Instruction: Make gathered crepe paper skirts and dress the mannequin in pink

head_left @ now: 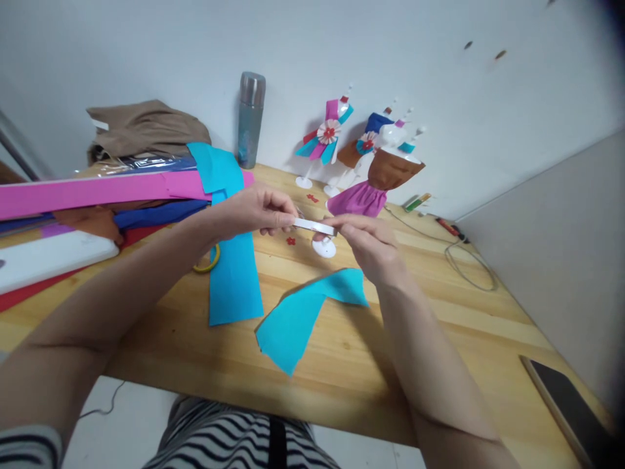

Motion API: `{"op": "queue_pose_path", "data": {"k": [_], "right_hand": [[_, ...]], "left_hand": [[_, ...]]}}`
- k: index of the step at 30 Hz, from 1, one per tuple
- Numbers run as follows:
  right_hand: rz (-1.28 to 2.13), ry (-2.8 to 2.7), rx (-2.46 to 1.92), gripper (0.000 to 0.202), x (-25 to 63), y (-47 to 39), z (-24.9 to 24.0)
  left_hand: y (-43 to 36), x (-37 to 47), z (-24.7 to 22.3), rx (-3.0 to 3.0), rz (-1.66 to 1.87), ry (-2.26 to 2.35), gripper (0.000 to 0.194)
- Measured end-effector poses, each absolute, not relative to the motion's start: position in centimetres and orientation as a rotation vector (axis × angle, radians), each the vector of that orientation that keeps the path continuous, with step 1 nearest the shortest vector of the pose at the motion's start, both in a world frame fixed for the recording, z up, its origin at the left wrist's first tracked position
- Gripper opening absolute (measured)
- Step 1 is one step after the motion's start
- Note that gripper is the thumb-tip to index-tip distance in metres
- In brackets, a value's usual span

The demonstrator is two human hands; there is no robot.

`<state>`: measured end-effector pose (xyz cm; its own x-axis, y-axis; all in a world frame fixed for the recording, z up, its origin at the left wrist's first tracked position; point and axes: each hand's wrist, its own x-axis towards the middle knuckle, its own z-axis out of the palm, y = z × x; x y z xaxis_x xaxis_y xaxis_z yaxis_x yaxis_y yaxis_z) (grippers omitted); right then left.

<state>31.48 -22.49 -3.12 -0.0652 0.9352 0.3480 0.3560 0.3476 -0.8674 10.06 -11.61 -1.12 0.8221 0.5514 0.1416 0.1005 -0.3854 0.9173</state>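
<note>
Above the middle of the table, a narrow white band, which looks like a roll of tape point(312, 226) seen edge-on, spans the gap between my hands. Fingers and thumb of my left hand point(271, 210) pinch its left end. My right hand point(371, 244) grips the right end, its fingertips partly hidden. Below them lies a bent piece of turquoise cloth or paper point(303, 312). A longer turquoise strip point(234, 280) passes under my left forearm. Behind my right hand stands a small dress form point(364, 198) with a brown top and pink skirt; a round white base point(324, 247) shows beneath the tape.
More decorated small dress forms point(329, 130) stand by the wall, near a grey thermos flask point(250, 124). Folded coloured material point(97, 195) and brown cloth point(151, 127) pile up at left. Yellow-handled scissors point(209, 260) lie near my left forearm. A phone point(561, 404) rests at the right edge.
</note>
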Motion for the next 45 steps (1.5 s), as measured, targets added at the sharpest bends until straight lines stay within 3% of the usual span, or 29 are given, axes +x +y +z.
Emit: {"op": "queue_pose_path", "data": {"k": [4, 10, 15, 25, 29, 40, 45], "right_hand": [[0.679, -1.591, -1.227, 0.017, 31.0, -22.3, -3.6], [0.278, -1.628, -1.290, 0.017, 29.2, -22.9, -3.4], [-0.092, -1.747, -1.303, 0.018, 28.1, -23.1, -3.4], [-0.317, -1.768, -1.321, 0.019, 28.0, -22.6, -4.0], [-0.359, -1.786, -1.281, 0.017, 28.2, -22.6, -3.7], [-0.370, -1.846, -1.270, 0.016, 28.3, -22.5, -3.9], [-0.364, -1.871, -1.265, 0.016, 28.3, -22.5, -4.1]], "left_hand": [[-11.9, 10.5, -1.6, 2.018, 0.632, 0.623, 0.021], [-14.3, 11.2, -1.5, 2.400, 1.058, 0.832, 0.022], [-16.2, 11.5, -2.1, 2.516, 0.902, 0.866, 0.032], [-17.6, 12.1, -3.3, 2.403, 1.007, 0.727, 0.035], [-17.0, 12.3, -3.2, 2.150, 1.089, 0.766, 0.027], [-16.0, 12.4, -2.0, 1.521, 0.814, 0.751, 0.004], [-15.5, 12.2, -1.9, 1.396, 0.720, 0.713, 0.010]]}}
